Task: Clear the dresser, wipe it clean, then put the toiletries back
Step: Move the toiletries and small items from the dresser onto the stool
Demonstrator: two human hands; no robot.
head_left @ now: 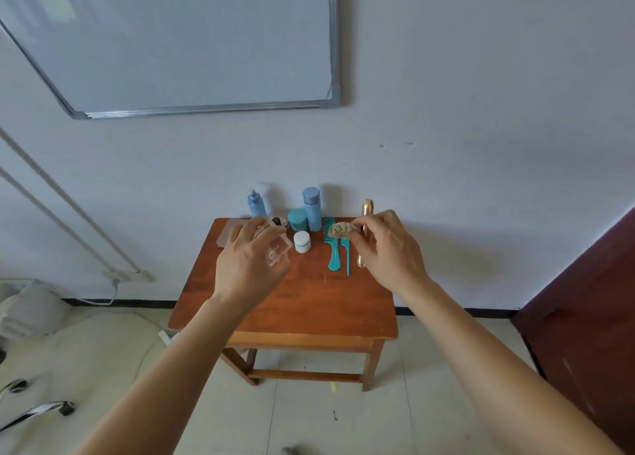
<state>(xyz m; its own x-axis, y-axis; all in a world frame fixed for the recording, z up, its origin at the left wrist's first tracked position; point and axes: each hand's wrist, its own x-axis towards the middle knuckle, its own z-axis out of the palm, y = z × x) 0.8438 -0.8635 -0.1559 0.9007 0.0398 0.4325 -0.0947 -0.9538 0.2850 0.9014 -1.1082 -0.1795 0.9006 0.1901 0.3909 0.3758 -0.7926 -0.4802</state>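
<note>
The left hand (251,262) is held above the left side of the wooden dresser (309,303), fingers curled round a clear glass perfume bottle (277,251). The bottle shows past the thumb side, and the lettering on it is too blurred to read. The right hand (388,248) is raised over the right rear of the top and pinches a beige hair claw clip (343,230) between thumb and fingertips, the other fingers loosely bent.

Most toiletries stand on the dresser along the wall: a blue pump bottle (256,205), a tall blue bottle (312,207), a teal jar (297,219) just beside it, and a white jar (302,241) in front. A teal wide-tooth comb (331,248) and a thin teal tail comb (347,258) lie side by side, their upper ends behind the clip.

A gold object (367,208) is mostly covered by the right hand (only its top and lower tip show), so I cannot tell what it is. A pinkish flat thing (231,231) and a small dark-topped pot (277,220) are partly hidden behind the left hand. A whiteboard (171,42) hangs on the wall, cut off at the left.
</note>
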